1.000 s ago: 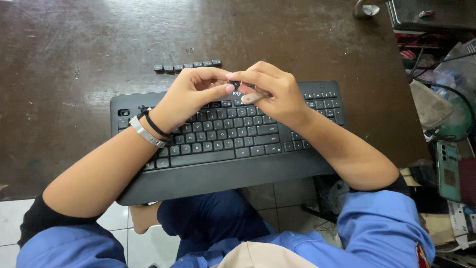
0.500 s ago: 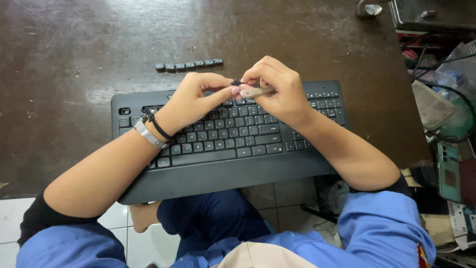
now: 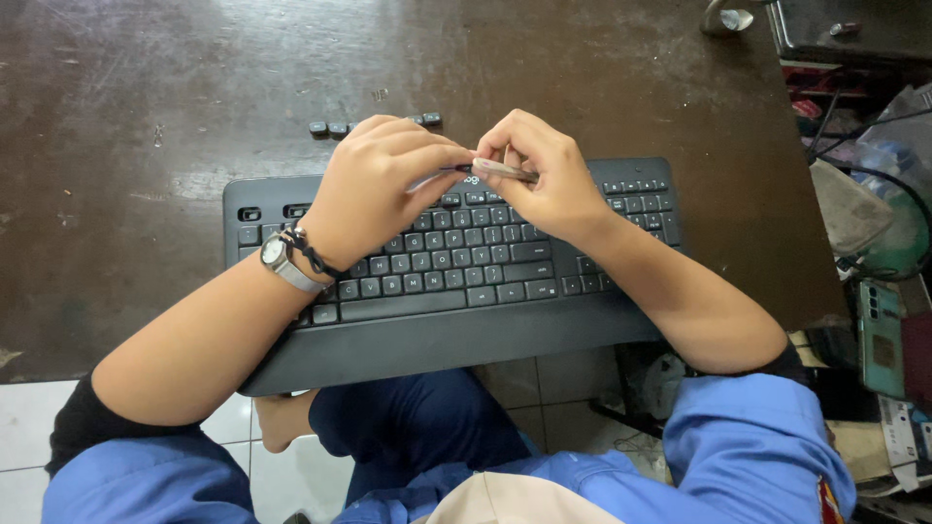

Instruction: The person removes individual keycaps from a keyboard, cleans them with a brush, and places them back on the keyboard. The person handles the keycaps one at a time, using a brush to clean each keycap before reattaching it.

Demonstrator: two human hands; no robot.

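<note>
Both hands point(image 3: 466, 175) barely shifted — still pinched together on a thin tool point(image 3: 505, 171), perhaps — above the keyboard point(image 3: 456, 320).

A black keyboard point(image 3: 456, 281) with a wrist rest lies on a dark brown wooden table point(image 3: 146, 116), its near edge overhanging the table's rim. Above its upper key rows, the left hand point(image 3: 374, 189) and right hand point(image 3: 544, 175) meet fingertip to fingertip, both pinching a thin pale tool point(image 3: 505, 171) with a dark tip, held level between them. The left wrist wears a wristwatch point(image 3: 282, 260) and a black cord bracelet point(image 3: 313, 250). Just behind the keyboard, a short row of loose black keycaps point(image 3: 330, 127) rests on the table, partly hidden by the left hand. Blue sleeves point(image 3: 748, 437) and blue trousers show below
</note>
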